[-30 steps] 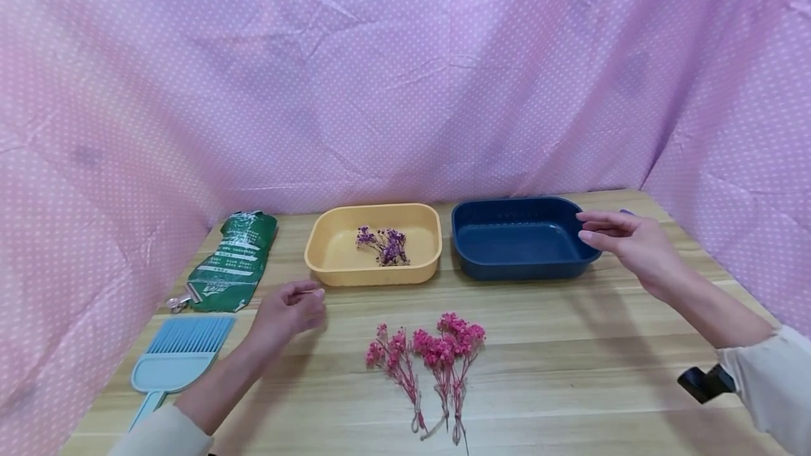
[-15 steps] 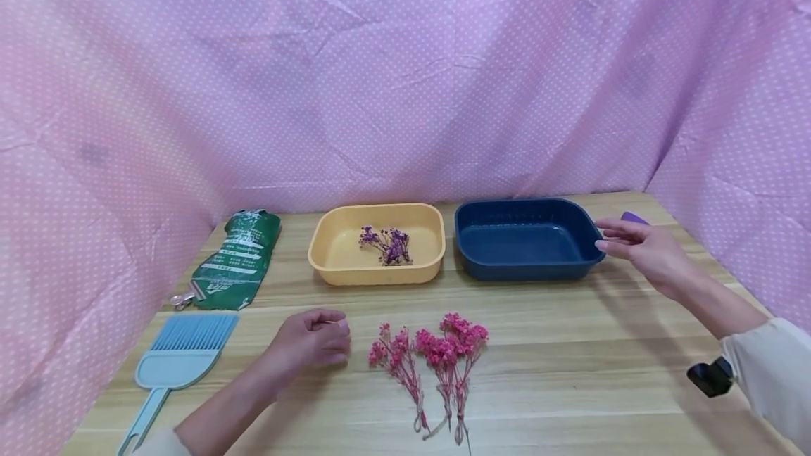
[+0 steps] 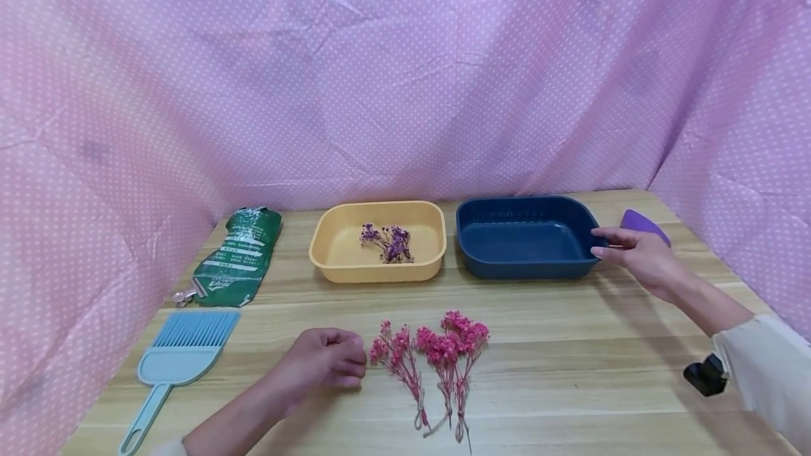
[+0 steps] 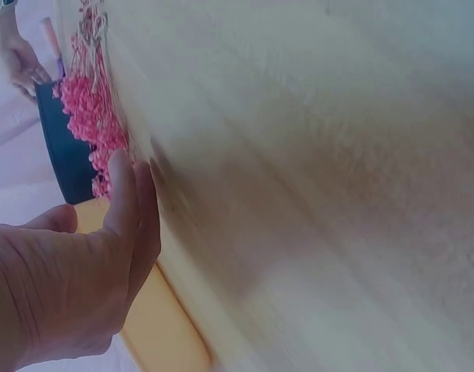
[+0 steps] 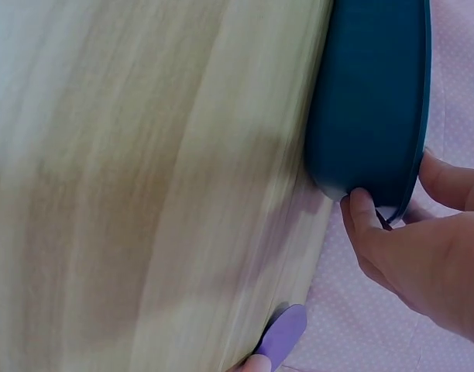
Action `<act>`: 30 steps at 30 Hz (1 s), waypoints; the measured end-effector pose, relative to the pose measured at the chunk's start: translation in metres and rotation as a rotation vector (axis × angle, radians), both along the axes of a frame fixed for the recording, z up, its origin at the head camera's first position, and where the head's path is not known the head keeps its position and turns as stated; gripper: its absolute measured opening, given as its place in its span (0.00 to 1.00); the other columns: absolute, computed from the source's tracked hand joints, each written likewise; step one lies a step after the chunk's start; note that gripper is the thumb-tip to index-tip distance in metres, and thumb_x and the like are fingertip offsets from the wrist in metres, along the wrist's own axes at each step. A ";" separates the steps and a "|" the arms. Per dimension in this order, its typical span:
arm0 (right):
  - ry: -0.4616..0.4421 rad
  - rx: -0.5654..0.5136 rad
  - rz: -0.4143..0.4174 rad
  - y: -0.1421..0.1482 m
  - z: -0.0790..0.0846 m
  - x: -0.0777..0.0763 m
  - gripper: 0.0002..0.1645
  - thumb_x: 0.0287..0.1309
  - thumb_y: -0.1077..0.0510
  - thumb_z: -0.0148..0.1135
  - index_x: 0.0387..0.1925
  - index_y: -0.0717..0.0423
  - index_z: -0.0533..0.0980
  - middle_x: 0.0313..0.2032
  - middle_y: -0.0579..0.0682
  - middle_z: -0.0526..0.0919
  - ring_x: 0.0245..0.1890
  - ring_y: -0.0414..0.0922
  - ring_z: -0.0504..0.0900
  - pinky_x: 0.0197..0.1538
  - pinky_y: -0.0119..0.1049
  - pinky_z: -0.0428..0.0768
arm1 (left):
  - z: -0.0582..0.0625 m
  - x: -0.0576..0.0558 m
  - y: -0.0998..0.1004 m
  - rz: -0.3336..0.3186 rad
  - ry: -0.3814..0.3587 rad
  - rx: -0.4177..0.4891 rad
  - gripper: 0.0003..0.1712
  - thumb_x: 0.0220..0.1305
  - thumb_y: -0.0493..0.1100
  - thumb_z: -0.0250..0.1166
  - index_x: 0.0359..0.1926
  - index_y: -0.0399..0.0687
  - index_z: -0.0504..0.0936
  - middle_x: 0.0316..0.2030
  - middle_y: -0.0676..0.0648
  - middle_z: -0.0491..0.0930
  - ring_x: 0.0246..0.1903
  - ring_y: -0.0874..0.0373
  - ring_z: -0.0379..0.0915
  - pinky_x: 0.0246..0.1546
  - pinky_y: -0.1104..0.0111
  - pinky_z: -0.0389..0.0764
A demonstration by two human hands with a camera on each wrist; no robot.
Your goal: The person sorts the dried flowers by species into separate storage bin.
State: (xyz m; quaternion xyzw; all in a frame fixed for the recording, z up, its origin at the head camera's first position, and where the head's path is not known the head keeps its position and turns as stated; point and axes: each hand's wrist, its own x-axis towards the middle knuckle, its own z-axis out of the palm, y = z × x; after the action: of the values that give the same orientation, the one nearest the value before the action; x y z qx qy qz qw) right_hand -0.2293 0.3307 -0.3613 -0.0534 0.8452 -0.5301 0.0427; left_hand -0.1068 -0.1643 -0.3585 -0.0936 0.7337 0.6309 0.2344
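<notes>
My left hand [image 3: 326, 359] is low over the table, its fingers loosely bent and holding nothing. Right beside its fingertips are several sprigs of pink dried flowers [image 3: 446, 347], their stems tied with twine. In the left wrist view the fingertips overlap the blossoms. At the right end of a dark blue tray [image 3: 526, 269], my right hand [image 3: 643, 262] grips the rim. The right wrist view has its thumb at the rim and a bent finger against the outer wall. Bare inside, the tray stands on the table.
Left of the blue tray stands a yellow tray [image 3: 380, 274] with purple dried flowers [image 3: 395, 245] in it. A green bag [image 3: 237, 259] with a metal clip and a light blue brush [image 3: 180, 364] lie at the left. A purple flat-bladed tool [image 3: 643, 224] lies behind the right hand.
My left hand has moved from near the yellow tray, right and toward me, to the pink flowers. The right hand has shifted slightly right to the blue tray's end; the trays stay put.
</notes>
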 end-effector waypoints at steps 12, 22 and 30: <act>-0.010 0.008 0.007 0.001 0.001 0.000 0.23 0.63 0.56 0.62 0.59 0.53 0.71 0.39 0.24 0.75 0.40 0.23 0.73 0.41 0.17 0.76 | -0.006 0.010 0.010 -0.051 -0.048 0.007 0.20 0.68 0.41 0.60 0.50 0.26 0.76 0.36 0.39 0.82 0.32 0.55 0.82 0.39 0.62 0.86; -0.007 0.042 0.007 0.001 0.001 0.000 0.35 0.64 0.53 0.62 0.64 0.71 0.63 0.42 0.26 0.74 0.40 0.23 0.73 0.42 0.17 0.76 | -0.011 0.012 0.031 -0.102 -0.013 0.003 0.24 0.67 0.46 0.62 0.49 0.25 0.77 0.34 0.40 0.83 0.31 0.55 0.82 0.37 0.63 0.86; -0.009 0.080 -0.001 0.001 0.000 -0.002 0.38 0.64 0.52 0.61 0.65 0.73 0.61 0.51 0.45 0.75 0.40 0.22 0.71 0.42 0.17 0.76 | -0.008 0.004 0.043 -0.041 0.031 0.058 0.34 0.63 0.42 0.65 0.62 0.24 0.64 0.46 0.37 0.78 0.41 0.51 0.80 0.43 0.60 0.85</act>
State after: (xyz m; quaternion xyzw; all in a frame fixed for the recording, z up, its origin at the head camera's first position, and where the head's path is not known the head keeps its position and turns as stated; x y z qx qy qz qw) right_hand -0.2310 0.3320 -0.3608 -0.0489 0.8654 -0.4963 0.0484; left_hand -0.1025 -0.1208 -0.3670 -0.0619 0.7205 0.6481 0.2387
